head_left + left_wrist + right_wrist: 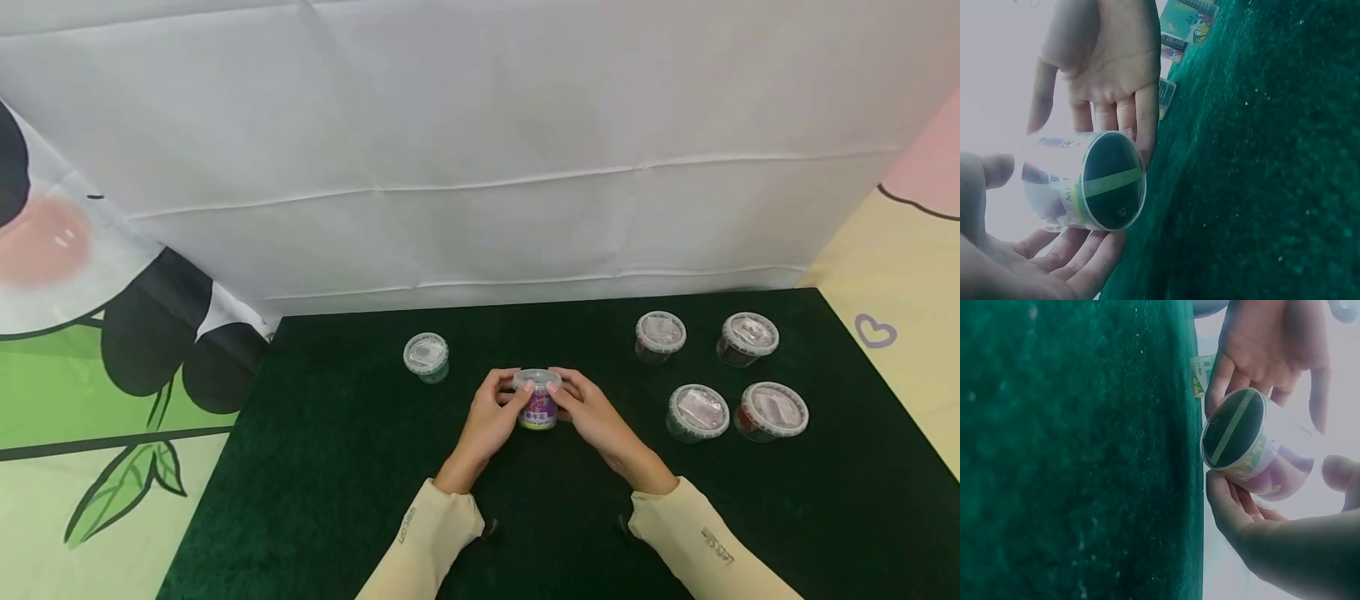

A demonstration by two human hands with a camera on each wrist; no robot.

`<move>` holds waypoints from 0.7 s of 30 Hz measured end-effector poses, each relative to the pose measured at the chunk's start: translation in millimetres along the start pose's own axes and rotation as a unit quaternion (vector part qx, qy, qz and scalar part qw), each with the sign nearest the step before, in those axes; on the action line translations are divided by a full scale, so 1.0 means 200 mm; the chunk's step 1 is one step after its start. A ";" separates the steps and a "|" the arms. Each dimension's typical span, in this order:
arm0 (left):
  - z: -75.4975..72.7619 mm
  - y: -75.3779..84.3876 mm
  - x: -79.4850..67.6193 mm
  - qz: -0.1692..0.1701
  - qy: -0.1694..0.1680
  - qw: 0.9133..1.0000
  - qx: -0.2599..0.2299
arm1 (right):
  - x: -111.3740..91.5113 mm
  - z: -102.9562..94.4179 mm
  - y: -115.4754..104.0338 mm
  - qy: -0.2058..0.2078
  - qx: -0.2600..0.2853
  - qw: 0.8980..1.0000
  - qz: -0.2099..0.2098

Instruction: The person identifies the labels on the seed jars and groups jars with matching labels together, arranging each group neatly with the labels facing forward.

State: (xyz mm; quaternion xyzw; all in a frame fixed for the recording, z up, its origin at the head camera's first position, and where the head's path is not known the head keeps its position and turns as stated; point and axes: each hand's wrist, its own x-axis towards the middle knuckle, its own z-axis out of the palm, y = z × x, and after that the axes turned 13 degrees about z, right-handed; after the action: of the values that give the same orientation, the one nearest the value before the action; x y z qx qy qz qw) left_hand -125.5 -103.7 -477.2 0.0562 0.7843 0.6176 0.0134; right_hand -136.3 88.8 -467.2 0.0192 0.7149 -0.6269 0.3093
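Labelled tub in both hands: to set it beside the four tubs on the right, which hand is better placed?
Probably the right hand: it grips the labelled tub on the side facing the nearest grouped tub; the left hand holds the opposite side, nearer the lone tub.

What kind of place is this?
Probably a staged recording booth, not a lived-in room: a dark green tabletop, a creased white backdrop behind it, and cartoon-style printed side panels on the left and right.
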 end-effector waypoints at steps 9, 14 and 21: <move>-0.02 -0.02 0.05 -0.005 -0.005 1.000 -0.004 | 0.05 -0.01 -0.01 -0.010 0.004 1.000 0.008; -0.03 -0.03 0.08 -0.003 -0.004 1.000 -0.005 | 0.09 -0.02 -0.02 -0.010 0.010 1.000 0.009; -0.04 -0.03 0.13 0.011 -0.006 1.000 0.000 | 0.12 -0.02 -0.07 -0.002 0.002 1.000 0.005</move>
State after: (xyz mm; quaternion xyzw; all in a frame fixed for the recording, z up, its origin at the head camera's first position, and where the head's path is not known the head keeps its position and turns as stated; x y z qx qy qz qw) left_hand -151.5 -109.9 -479.7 0.0688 0.7839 0.6170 0.0111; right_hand -163.2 79.9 -466.3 0.0219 0.7127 -0.6268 0.3141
